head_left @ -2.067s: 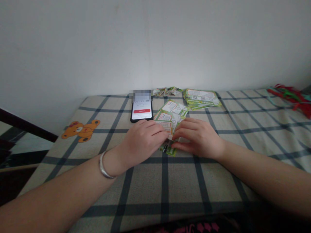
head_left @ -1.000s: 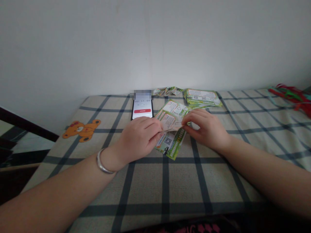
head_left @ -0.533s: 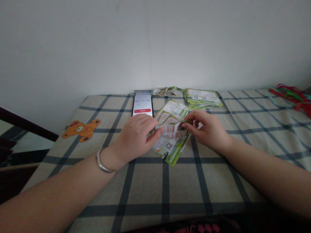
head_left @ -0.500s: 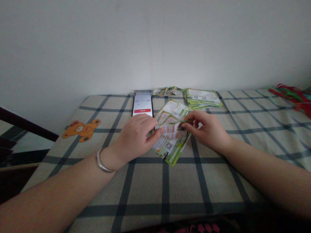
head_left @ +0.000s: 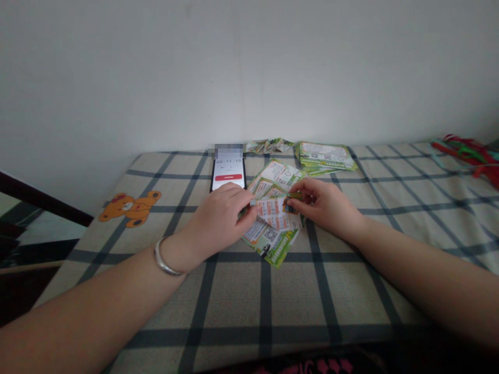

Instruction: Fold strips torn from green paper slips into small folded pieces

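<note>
Between my two hands is a printed paper leaflet (head_left: 273, 212), white with orange blocks and a green edge, partly folded along its top. My left hand (head_left: 228, 210) pinches its left end between thumb and fingers. At its right end my right hand (head_left: 322, 202) is closed on the paper, thumb in front and fingers behind. Under it, more green-and-white leaflets (head_left: 275, 252) lie overlapping at a slant on the checked cloth. A silver bangle (head_left: 166, 259) circles my left wrist. My fingertips hide both ends of the held leaflet.
A phone (head_left: 229, 174) showing a running timer lies just beyond my left hand. Folded papers (head_left: 270, 146) sit by the wall, beside a stack of leaflets (head_left: 326, 156). A bear cutout (head_left: 131, 209) is at the left, and red and green cords (head_left: 473, 158) at the far right.
My right hand has shifted slightly left along the leaflet. More of the leaflet's printed face hangs visible below the hands. My left hand has barely moved.
</note>
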Motion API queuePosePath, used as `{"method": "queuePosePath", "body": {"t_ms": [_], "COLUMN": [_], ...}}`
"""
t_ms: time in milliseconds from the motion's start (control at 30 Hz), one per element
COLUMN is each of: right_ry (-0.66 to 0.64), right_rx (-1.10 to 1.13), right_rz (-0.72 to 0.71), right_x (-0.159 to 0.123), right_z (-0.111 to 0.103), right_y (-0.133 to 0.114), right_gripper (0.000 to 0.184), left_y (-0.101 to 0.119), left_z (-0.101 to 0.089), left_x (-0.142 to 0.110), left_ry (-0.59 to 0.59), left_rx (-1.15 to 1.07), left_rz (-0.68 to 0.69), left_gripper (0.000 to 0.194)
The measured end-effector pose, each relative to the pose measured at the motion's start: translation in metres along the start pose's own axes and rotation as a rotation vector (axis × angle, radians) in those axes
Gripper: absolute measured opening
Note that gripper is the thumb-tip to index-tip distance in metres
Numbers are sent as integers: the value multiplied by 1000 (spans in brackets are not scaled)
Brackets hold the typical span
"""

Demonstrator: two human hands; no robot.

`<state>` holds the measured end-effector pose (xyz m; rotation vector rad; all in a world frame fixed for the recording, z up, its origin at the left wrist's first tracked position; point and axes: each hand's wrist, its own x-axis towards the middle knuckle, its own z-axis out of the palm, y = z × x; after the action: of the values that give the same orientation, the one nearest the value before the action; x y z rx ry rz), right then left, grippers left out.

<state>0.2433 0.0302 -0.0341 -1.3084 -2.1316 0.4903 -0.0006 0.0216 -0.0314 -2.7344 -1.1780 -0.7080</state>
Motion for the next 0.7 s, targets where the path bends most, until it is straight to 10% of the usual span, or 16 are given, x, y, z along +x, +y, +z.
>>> {"method": "queuePosePath", "body": {"t_ms": [367,700], "right_ry": [-83,-80], "right_rx": [-138,-150], "right_rz": [18,15], "right_x": [3,4], "right_z": [1,1], "right_y": [-3,-3], "right_gripper": [11,11], "left_y": [-2,8], "left_z": [6,-1], "left_x": [-1,-5], "left_ry": [24,-175], "left_rx": [-81,1], "left_rz": [7,474], "left_gripper": [19,28]}}
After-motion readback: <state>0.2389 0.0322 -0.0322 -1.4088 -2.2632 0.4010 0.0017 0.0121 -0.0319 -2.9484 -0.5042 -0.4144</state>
